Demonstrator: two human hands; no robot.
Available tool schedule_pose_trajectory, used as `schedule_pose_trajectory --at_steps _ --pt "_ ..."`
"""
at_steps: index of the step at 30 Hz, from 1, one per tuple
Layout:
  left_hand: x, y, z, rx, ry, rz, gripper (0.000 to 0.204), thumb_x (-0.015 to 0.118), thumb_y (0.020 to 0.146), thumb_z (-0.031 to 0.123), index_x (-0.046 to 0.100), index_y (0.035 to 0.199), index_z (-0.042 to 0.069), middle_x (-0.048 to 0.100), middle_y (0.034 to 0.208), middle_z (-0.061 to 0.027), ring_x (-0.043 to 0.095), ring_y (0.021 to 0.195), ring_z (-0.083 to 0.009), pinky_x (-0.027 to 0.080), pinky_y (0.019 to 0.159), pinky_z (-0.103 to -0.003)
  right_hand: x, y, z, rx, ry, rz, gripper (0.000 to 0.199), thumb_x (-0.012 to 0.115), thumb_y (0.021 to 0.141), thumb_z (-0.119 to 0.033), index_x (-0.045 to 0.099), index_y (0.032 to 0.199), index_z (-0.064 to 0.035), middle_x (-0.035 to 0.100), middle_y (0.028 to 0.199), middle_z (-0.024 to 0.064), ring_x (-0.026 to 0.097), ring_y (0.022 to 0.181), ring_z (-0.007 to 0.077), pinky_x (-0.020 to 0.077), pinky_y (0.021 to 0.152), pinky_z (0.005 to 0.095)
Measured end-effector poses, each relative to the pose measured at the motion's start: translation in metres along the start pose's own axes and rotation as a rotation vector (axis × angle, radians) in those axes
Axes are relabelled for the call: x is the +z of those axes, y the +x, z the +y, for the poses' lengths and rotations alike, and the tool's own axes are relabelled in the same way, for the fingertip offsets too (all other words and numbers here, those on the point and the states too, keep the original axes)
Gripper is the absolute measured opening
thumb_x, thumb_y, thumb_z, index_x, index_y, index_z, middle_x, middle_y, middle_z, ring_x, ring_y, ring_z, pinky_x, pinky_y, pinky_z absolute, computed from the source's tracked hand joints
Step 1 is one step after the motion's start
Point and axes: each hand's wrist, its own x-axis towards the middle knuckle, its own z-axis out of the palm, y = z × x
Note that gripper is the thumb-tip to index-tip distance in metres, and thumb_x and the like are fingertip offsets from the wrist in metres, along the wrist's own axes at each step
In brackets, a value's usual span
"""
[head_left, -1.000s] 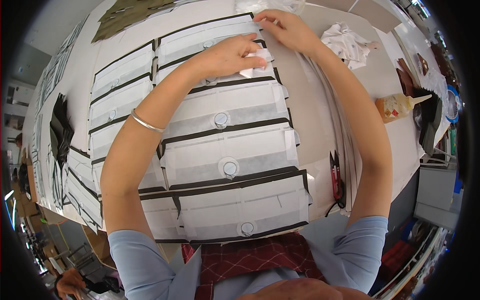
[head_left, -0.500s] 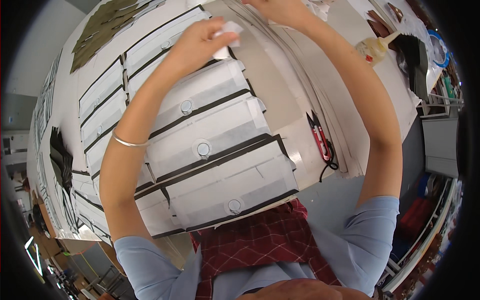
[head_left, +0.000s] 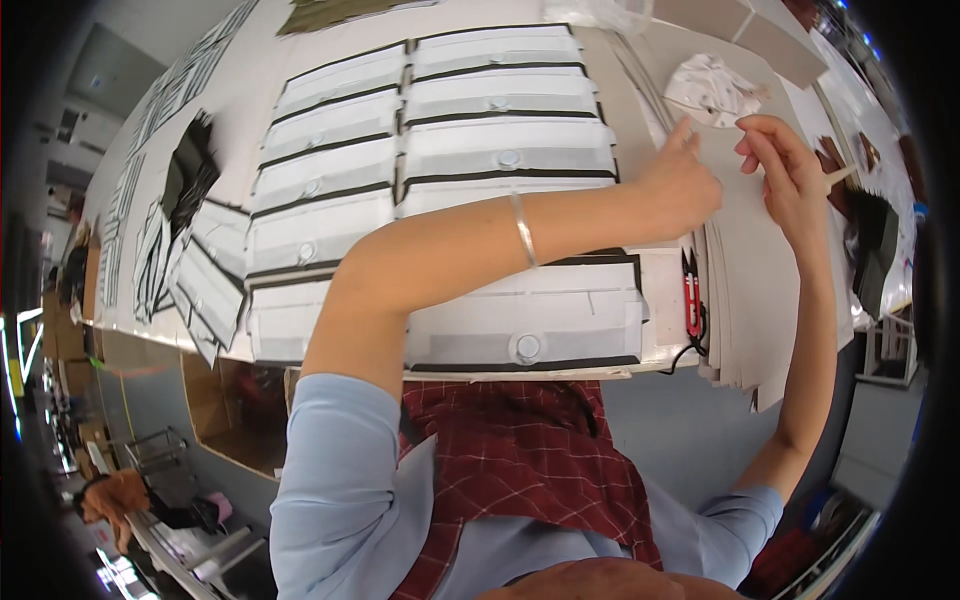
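Over the right side of the table, my left hand (head_left: 678, 190) reaches across with its index finger stretched out and the other fingers partly bent; nothing shows in it. Facing it, my right hand (head_left: 788, 180) is raised, its fingers loosely bent and apart, with nothing seen between them. Just beyond both lies a crumpled white cloth-like bundle (head_left: 708, 90). Under my left forearm are rows of flat white panels (head_left: 510, 130) with black edges, and round clear discs (head_left: 527, 348) lie on them. Red-handled thread snips (head_left: 692, 300) rest right of the nearest panel.
Large pale sheets (head_left: 745, 300) are stacked along the right, overhanging the table edge. Dark fabric pieces lie at the far left (head_left: 190, 170) and right (head_left: 875, 240). A bottle's pale nozzle (head_left: 842, 175) shows behind my right hand. A cardboard box (head_left: 235, 415) stands below the table.
My left hand has swung from the panels to the right, and the white scrap it held is no longer seen in it. My right hand has come down and nearer. The view has turned.
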Motion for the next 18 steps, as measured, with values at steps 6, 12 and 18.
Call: schedule_pose_trajectory --at_steps 6,12,18 --pt "0.027 -0.007 0.01 0.113 -0.087 0.275 0.059 0.063 0.086 0.029 0.045 0.14 0.012 0.069 0.096 -0.0189 0.028 0.139 -0.0473 0.009 0.116 -0.062 -0.01 0.004 0.014 0.036 -0.037 -0.161 0.014 0.059 0.097 -0.016 0.065 0.092 -0.0045 0.06 0.071 -0.0022 0.05 0.061 0.0023 0.0352 0.051 0.0172" --pt "0.005 -0.024 0.009 0.191 -0.395 0.442 0.037 0.07 0.081 0.035 0.067 0.107 0.009 0.07 0.087 -0.0118 0.032 0.136 -0.0405 0.016 0.114 -0.058 0.032 0.008 -0.046 -0.058 0.117 -0.078 0.02 0.058 0.096 -0.014 0.063 0.113 -0.0078 0.063 0.077 -0.0028 0.051 0.067 0.0012 0.0316 0.049 0.0151" --pt "-0.035 -0.063 -0.012 0.014 -0.529 0.302 0.027 0.071 0.081 0.032 0.068 0.08 0.005 0.068 0.08 -0.0097 0.06 0.095 -0.0303 0.035 0.098 -0.05 0.092 0.05 -0.087 -0.106 0.081 -0.274 0.03 0.061 0.092 -0.016 0.06 0.121 -0.0073 0.062 0.076 -0.0027 0.054 0.07 0.0044 0.0425 0.061 0.0209"
